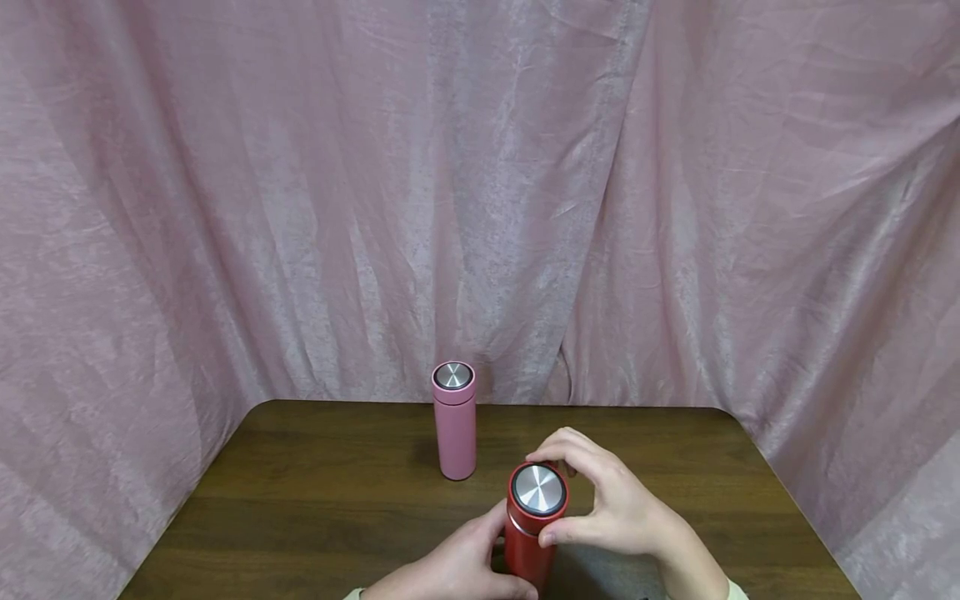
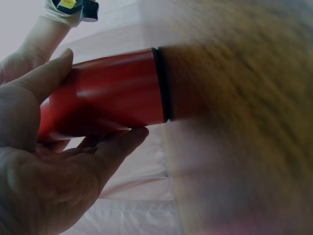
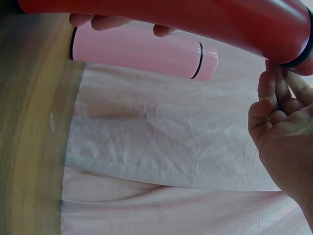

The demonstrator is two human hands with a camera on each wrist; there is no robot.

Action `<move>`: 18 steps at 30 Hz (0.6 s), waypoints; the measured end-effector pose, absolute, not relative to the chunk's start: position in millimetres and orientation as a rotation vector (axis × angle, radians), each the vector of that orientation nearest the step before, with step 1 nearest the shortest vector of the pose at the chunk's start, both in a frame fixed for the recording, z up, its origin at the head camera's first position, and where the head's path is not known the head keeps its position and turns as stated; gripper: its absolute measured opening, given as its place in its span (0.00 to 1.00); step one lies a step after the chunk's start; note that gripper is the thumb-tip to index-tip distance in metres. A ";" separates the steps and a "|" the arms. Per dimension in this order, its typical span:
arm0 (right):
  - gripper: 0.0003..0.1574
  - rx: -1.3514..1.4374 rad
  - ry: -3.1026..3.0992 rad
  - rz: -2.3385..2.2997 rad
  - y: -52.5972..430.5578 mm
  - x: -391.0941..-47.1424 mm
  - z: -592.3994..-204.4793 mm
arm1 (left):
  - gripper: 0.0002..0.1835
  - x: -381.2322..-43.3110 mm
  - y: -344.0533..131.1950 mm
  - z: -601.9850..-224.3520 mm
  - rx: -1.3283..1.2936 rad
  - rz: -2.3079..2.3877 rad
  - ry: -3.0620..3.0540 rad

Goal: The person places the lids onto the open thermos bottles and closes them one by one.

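A red thermos stands upright near the front of the table. My left hand grips its body, thumb on the near side and fingers around the far side. In the left wrist view its black base is right at the wood. My right hand holds the red lid, which has a shiny silver disc on top. Its thumb is on the near side of the lid and its fingers reach behind. The right wrist view shows the fingers of the right hand at the lid end.
Farther back on the wooden table stands a pink thermos, upright with its lid on, left of the red one. Pink curtains hang behind and at both sides of the table.
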State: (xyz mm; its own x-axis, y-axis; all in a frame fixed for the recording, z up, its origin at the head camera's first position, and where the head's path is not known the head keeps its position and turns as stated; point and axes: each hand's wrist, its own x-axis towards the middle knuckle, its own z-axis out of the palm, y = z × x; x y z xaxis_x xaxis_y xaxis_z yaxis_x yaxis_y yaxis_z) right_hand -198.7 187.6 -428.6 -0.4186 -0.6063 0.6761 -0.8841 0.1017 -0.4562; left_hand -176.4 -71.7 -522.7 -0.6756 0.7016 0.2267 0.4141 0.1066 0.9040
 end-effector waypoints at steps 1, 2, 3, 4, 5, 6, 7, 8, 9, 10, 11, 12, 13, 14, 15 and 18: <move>0.48 1.461 -2.074 1.229 187.7 -198.2 -428.4 | 0.44 -176.4 -71.7 -522.5 1.107 1.596 2.127; 0.48 1.453 -2.079 1.229 187.8 -197.7 -428.1 | 0.44 -176.5 -71.7 -522.4 1.109 1.596 2.128; 0.49 1.445 -2.085 1.227 187.8 -197.2 -427.9 | 0.44 -176.5 -71.6 -522.2 1.110 1.595 2.128; 0.50 1.436 -2.091 1.223 188.0 -196.9 -427.7 | 0.44 -176.5 -71.6 -522.1 1.113 1.593 2.130; 0.50 1.429 -2.096 1.218 188.1 -196.6 -427.5 | 0.44 -176.5 -71.5 -522.0 1.115 1.591 2.131; 0.51 1.424 -2.100 1.214 188.2 -196.5 -427.3 | 0.44 -176.5 -71.5 -522.0 1.118 1.590 2.132; 0.52 1.419 -2.104 1.212 188.2 -196.5 -427.2 | 0.44 -176.6 -71.4 -522.0 1.120 1.588 2.136; 0.52 1.417 -2.107 1.210 188.3 -196.5 -427.1 | 0.44 -176.6 -71.3 -522.0 1.122 1.585 2.140; 0.53 1.419 -2.109 1.209 188.3 -196.7 -427.2 | 0.44 -176.7 -71.2 -522.1 1.123 1.583 2.142; 0.54 1.419 -2.112 1.207 188.3 -196.8 -427.3 | 0.44 -176.8 -71.2 -522.2 1.122 1.584 2.141; 0.55 1.424 -2.110 1.203 188.2 -197.1 -427.4 | 0.44 -176.9 -71.1 -522.3 1.119 1.587 2.136; 0.55 1.435 -2.104 1.199 188.2 -197.5 -427.6 | 0.43 -176.9 -71.1 -522.4 1.118 1.590 2.133; 0.56 1.446 -2.098 1.195 188.1 -198.0 -427.7 | 0.43 -176.9 -71.1 -522.5 1.113 1.595 2.126; 0.56 1.459 -2.089 1.188 188.2 -198.6 -428.1 | 0.43 -176.9 -71.2 -522.7 1.112 1.598 2.122; 0.56 1.475 -2.079 1.183 188.1 -199.1 -428.2 | 0.43 -176.8 -71.2 -522.8 1.110 1.602 2.116; 0.55 1.529 -2.055 1.155 187.6 -200.2 -429.0 | 0.42 -176.5 -71.4 -523.3 1.117 1.603 2.121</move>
